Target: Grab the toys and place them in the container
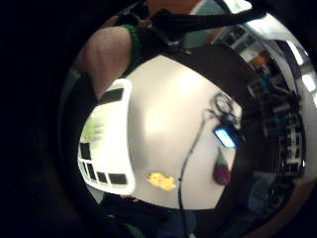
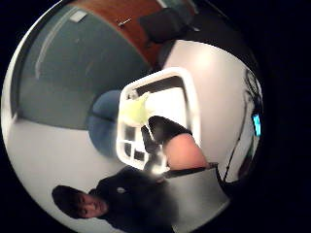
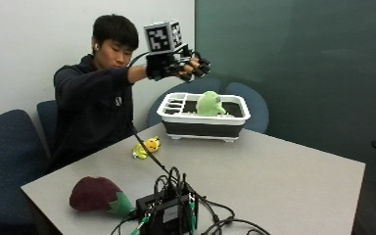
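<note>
**Green toy in the container, two toys on the table**

Here, in the outside view, the gloved right hand (image 3: 178, 66) is raised above the white container (image 3: 204, 128) at the far side of the table (image 3: 279, 176), its fingers loosely spread and holding nothing. A green toy (image 3: 209, 104) stands inside the container. A yellow toy (image 3: 146, 147) lies on the table left of the container, and a dark red toy (image 3: 97, 197) sits at the near left corner beside a black device (image 3: 168, 210).

The thumb side palm view shows the green toy in the container. The little finger side palm view shows the yellow toy just beside the container and the dark red toy farther off.
</note>
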Demonstrator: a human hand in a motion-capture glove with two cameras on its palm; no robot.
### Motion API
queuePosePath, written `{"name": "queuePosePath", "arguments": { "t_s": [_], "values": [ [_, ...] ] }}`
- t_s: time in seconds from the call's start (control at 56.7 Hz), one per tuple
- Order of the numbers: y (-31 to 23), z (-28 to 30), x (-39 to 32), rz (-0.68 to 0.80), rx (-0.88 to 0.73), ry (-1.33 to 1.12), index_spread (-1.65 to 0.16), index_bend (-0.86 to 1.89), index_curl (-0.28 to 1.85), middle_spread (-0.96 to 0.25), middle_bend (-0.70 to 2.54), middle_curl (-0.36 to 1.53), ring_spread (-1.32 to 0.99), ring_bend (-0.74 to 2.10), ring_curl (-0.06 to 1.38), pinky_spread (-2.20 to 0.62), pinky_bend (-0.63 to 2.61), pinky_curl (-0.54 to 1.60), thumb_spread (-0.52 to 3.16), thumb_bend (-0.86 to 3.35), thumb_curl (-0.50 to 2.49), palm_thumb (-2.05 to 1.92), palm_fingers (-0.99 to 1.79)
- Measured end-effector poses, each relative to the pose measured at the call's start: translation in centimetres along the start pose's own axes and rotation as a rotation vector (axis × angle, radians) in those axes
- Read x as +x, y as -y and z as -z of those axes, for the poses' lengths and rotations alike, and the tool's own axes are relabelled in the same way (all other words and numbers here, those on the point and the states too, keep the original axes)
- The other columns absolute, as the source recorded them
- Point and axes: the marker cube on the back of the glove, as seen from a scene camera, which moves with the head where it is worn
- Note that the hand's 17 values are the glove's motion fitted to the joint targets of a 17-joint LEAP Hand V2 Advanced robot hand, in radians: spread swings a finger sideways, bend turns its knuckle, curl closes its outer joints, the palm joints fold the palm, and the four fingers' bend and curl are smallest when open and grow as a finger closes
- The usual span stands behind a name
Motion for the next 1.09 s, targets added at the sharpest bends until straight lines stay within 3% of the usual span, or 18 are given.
{"name": "queuePosePath", "arguments": {
  "t_s": [0.088, 0.176, 0.37, 0.529, 0.634, 0.723, 0.793, 0.863, 0.899, 1.004, 1.093],
  "values": [
    [-3.6, -0.5, 3.9, -0.326, -0.063, 0.013, -0.25, 0.13, 0.44, -0.02, 0.31, 0.44, -0.02, 0.44, 0.38, 0.05, 0.89, 0.37, 1.16, -0.02, 0.48, 0.06, -0.11],
    [-7.5, -1.8, 10.4, -0.533, -0.152, 0.007, -0.25, 0.13, 0.41, -0.01, 0.27, 0.43, 0.00, 0.41, 0.37, 0.06, 0.88, 0.36, 1.19, -0.01, 0.45, 0.06, -0.11],
    [-15.7, -8.0, 21.9, -0.768, -0.285, 0.025, -0.23, 0.11, 0.35, 0.02, 0.19, 0.40, 0.02, 0.36, 0.35, 0.07, 0.88, 0.35, 1.21, -0.02, 0.41, 0.06, -0.12],
    [-20.7, -15.5, 24.2, -1.014, -0.381, 0.030, -0.20, 0.10, 0.31, 0.05, 0.17, 0.38, 0.05, 0.35, 0.35, 0.07, 0.90, 0.36, 1.22, -0.02, 0.38, 0.05, -0.12],
    [-22.4, -18.9, 24.6, -1.052, -0.419, 0.023, -0.19, 0.09, 0.29, 0.07, 0.18, 0.37, 0.06, 0.35, 0.35, 0.07, 0.93, 0.36, 1.19, -0.03, 0.36, 0.00, -0.11],
    [-23.0, -20.0, 24.8, -1.044, -0.296, -0.096, -0.19, 0.07, 0.25, 0.06, 0.25, 0.39, 0.05, 0.48, 0.37, 0.07, 0.95, 0.36, 1.18, -0.02, 0.36, 0.00, 0.02],
    [-22.9, -20.2, 24.9, -1.000, -0.168, -0.193, -0.20, 0.00, 0.18, -0.01, 0.49, 0.46, -0.06, 0.82, 0.43, 0.01, 0.88, 0.32, 1.22, 0.02, 0.37, 0.09, 0.43],
    [-22.9, -20.4, 24.9, -0.939, -0.080, -0.244, -0.20, 0.04, 0.15, -0.06, 0.70, 0.52, -0.17, 0.99, 0.47, -0.08, 0.84, 0.30, 1.28, 0.07, 0.37, 0.18, 0.64],
    [-22.8, -20.4, 25.1, -0.912, -0.039, -0.250, -0.20, 0.08, 0.15, -0.10, 0.81, 0.57, -0.20, 1.10, 0.51, -0.16, 0.88, 0.32, 1.32, 0.12, 0.39, 0.27, 0.90],
    [-22.0, -19.6, 24.8, -0.842, 0.024, -0.229, -0.20, 0.14, 0.14, -0.15, 0.90, 0.64, -0.25, 1.24, 0.56, -0.27, 0.98, 0.37, 1.28, 0.20, 0.46, 0.48, 1.10],
    [-20.1, -16.7, 22.9, -0.699, 0.097, -0.200, -0.22, 0.21, 0.16, -0.18, 0.98, 0.70, -0.27, 1.30, 0.60, -0.31, 1.06, 0.43, 1.14, 0.21, 0.53, 0.58, 1.19]
  ]
}}
